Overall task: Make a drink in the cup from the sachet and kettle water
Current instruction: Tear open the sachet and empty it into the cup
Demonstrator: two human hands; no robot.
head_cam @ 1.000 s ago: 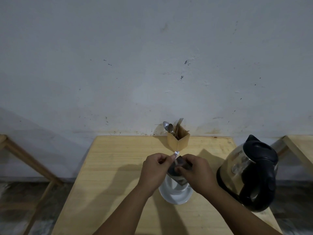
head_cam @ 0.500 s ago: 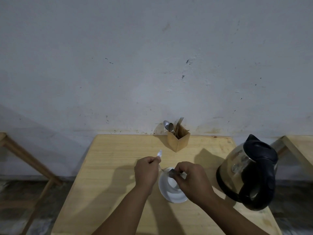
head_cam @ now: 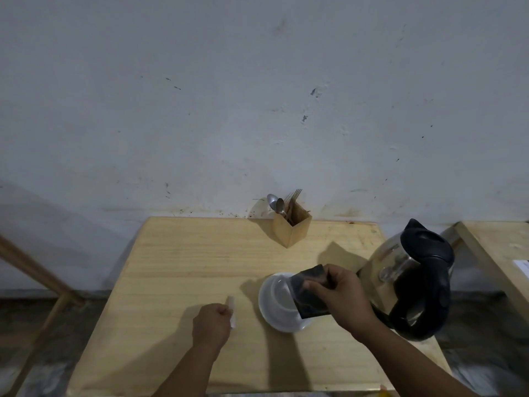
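A white cup stands on the wooden table, right of centre. My right hand grips a dark sachet and holds it tilted over the cup's right side, hiding part of the rim. My left hand rests low on the table to the left of the cup, pinching a small white torn-off strip. The kettle, steel-bodied with a black lid and handle, stands just right of my right hand.
A square wooden holder with spoons and forks stands at the table's back edge by the wall. Another wooden table stands at the right. A wooden frame leg is at the left.
My hands have parted: the left one moved down and left to the table with the torn strip, and the right one now holds the sachet over the cup.
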